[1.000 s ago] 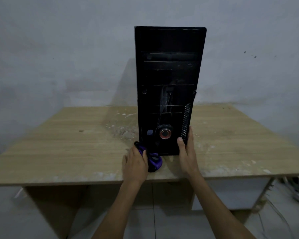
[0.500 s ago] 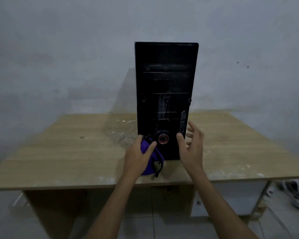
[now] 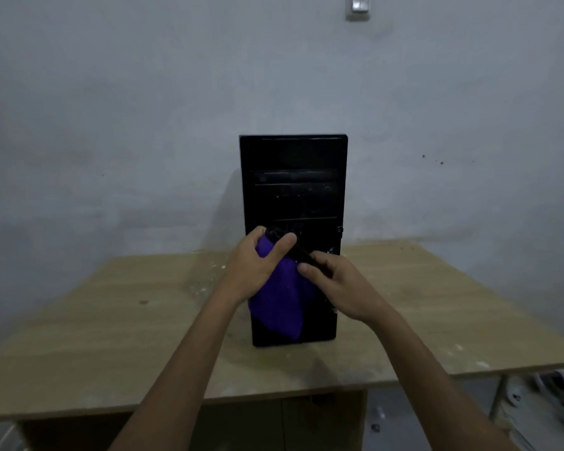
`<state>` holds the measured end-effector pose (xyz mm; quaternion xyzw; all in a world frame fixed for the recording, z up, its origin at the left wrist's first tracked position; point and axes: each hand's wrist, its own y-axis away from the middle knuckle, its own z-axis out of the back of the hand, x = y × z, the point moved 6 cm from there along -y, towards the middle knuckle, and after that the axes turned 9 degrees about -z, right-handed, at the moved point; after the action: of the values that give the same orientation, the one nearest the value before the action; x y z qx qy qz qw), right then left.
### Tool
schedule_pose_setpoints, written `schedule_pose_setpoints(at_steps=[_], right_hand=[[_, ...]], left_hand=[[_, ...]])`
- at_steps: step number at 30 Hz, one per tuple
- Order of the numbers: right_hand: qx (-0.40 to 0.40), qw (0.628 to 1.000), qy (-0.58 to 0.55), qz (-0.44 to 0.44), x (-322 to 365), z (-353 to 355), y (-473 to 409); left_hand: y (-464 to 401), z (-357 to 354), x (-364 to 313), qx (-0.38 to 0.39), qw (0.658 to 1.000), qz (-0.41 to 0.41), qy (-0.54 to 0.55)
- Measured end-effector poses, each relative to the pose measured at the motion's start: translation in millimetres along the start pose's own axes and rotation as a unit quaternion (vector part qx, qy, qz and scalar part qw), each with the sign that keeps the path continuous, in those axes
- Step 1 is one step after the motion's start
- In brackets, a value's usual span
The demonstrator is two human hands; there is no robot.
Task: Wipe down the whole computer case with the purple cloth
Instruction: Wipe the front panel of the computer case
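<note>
The left hand (image 3: 258, 268) grips the top of the purple cloth (image 3: 282, 301), thumb and fingers curled round a bunched corner, while the rest hangs slack below it. Just beside it, the right hand (image 3: 337, 284) pinches what looks like a dark edge of the same cloth between thumb and fingertips, as if spreading or refolding it. Directly behind both hands, the black computer case (image 3: 293, 177) stands upright on the wooden table (image 3: 111, 320); whether the cloth touches its front panel cannot be told. The cloth looks soft, light and floppy, so it probably needs gathering into a pad under the palm. The case appears rigid and heavy but tall, likely best steadied at an upper edge while wiping.
</note>
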<state>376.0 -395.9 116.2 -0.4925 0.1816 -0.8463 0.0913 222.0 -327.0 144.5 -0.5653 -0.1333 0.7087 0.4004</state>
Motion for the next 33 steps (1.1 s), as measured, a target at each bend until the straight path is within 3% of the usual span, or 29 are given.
schedule_pose_setpoints(at_steps=[5, 7, 10, 13, 17, 21, 25, 30, 33], right_hand=[[-0.036, 0.996, 0.081, 0.010, 29, 39, -24], [-0.048, 0.992, 0.117, 0.016, 41, 51, -34], [-0.093, 0.979, 0.177, 0.031, 61, 65, -50], [-0.189, 0.951, 0.240, 0.056, 82, 78, -68], [-0.382, 0.859, 0.323, 0.106, 118, 88, -81], [-0.486, 0.808, 0.311, 0.121, 118, 72, -84], [-0.558, 0.768, 0.278, 0.147, 106, 49, -77], [-0.563, 0.725, 0.307, 0.252, 104, 1, -49], [-0.466, 0.771, 0.337, 0.274, 94, -39, -42]], left_hand=[[-22, 17, -17, 0.108, 0.993, -0.024, 0.038], [-33, 22, -23, 0.111, 0.993, -0.045, 0.025], [-57, 38, -39, 0.024, 0.991, -0.113, -0.064], [-80, 54, -58, -0.078, 0.966, -0.168, -0.178], [-104, 63, -82, -0.195, 0.916, -0.209, -0.281], [-112, 59, -81, -0.248, 0.888, -0.226, -0.313], [-111, 59, -71, -0.247, 0.880, -0.206, -0.349], [-111, 59, -71, -0.249, 0.875, -0.203, -0.361], [-114, 59, -71, -0.255, 0.877, -0.199, -0.355]])
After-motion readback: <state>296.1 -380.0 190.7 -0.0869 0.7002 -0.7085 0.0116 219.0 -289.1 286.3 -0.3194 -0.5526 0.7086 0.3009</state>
